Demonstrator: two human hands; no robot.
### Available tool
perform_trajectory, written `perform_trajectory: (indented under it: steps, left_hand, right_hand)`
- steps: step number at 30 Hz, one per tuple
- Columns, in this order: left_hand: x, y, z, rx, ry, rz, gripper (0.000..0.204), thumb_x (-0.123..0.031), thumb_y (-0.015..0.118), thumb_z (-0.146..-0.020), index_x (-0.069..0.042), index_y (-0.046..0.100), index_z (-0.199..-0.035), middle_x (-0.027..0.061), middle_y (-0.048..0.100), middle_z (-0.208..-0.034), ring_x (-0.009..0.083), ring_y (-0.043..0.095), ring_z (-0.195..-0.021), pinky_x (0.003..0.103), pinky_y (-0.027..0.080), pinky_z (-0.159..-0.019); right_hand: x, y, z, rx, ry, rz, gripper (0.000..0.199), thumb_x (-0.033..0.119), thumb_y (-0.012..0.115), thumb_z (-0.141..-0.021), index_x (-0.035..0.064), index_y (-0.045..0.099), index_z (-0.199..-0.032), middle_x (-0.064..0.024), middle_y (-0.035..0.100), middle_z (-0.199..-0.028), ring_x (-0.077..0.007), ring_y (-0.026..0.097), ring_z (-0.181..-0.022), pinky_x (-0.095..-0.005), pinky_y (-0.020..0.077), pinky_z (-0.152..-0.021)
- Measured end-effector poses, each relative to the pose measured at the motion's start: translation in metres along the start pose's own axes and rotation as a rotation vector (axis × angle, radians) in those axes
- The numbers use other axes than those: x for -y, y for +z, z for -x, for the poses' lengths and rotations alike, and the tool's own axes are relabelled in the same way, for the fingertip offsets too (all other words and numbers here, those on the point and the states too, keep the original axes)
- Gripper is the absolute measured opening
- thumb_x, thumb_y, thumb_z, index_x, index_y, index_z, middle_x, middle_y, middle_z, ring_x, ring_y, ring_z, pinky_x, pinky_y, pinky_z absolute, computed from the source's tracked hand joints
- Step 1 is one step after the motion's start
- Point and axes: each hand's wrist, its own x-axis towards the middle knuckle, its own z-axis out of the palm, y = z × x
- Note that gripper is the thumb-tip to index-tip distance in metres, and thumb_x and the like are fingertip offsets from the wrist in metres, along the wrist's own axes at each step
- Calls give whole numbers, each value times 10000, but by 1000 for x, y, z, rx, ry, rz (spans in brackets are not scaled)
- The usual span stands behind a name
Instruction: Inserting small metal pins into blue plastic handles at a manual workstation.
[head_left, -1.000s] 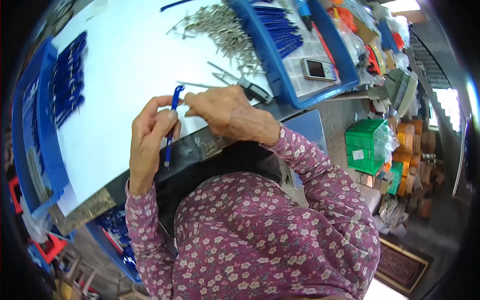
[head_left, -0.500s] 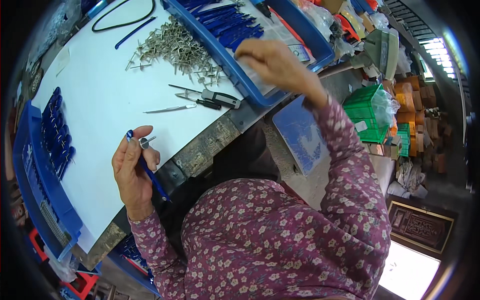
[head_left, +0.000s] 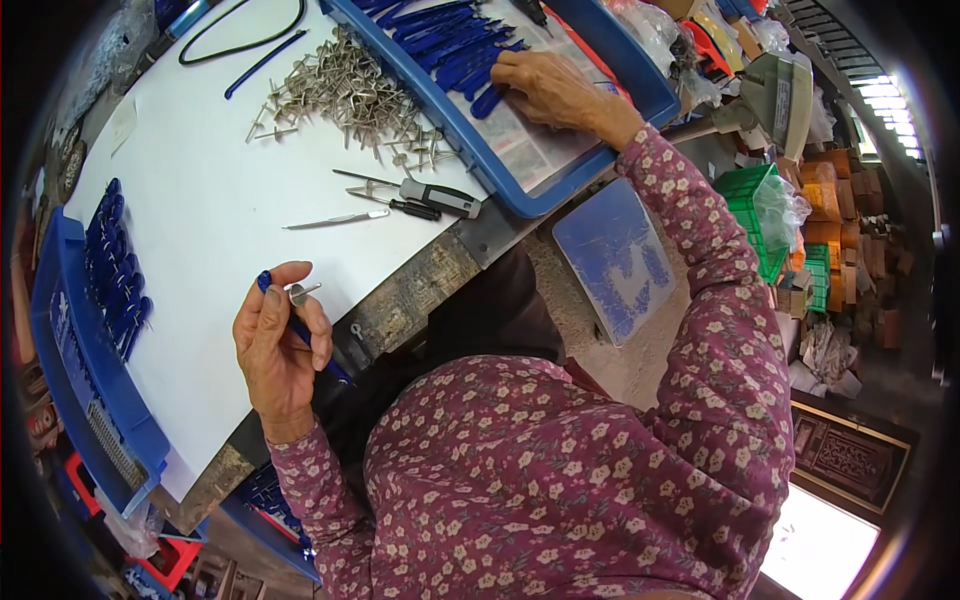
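My left hand [head_left: 275, 345] is closed at the near edge of the white work surface. Between its thumb and fingers are a slim dark-blue strip [head_left: 301, 329] and a metal pin with a round flat head [head_left: 300, 293]. To the right, my right hand [head_left: 560, 92] reaches into a blue plastic tray [head_left: 545, 203]. Its curled fingertips close at the end of a blue strip [head_left: 487, 101], beside a row of similar blue strips [head_left: 450, 45]. On the surface outside that tray lies a heap of metal pins with disc heads [head_left: 345, 90].
A grey-black cutter [head_left: 440, 197], a black-handled tool [head_left: 415, 209] and a thin metal blade [head_left: 335, 220] lie mid-surface. At the left, another blue tray [head_left: 100, 400] stands beside stacked blue pieces [head_left: 115, 265]. A blue stool [head_left: 615, 265] and green crate [head_left: 745, 210] are at the right.
My right hand has come down and left onto the blue strips in the tray, its fingers now at one strip's end. My left hand keeps its strip and pin, tilted slightly.
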Motion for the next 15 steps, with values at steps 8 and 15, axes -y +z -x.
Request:
perform_trajectory:
  steps: [8, 15]
  left_hand:
    - [6, -2, -3, 13, -44, -24, 308, -192, 431, -909, 78, 503, -1038, 98, 531, -588, 94, 431, -409, 172, 303, -342]
    - [5, -4, -2, 0, -60, -36, 303, -188, 443, -903, 77, 506, -1036, 93, 531, -588, 89, 432, -425, 169, 308, -359]
  right_hand:
    - [0, -5, 1, 41, -69, 29, 207, 69, 596, -714, 58, 500, -897, -59, 489, -854, -235, 506, -861, -340, 441, -712]
    - [-4, -2, 2, 37, -180, -2, 188, 70, 594, -710, 72, 503, -874, -45, 477, -884, -233, 504, -854, -336, 447, -710]
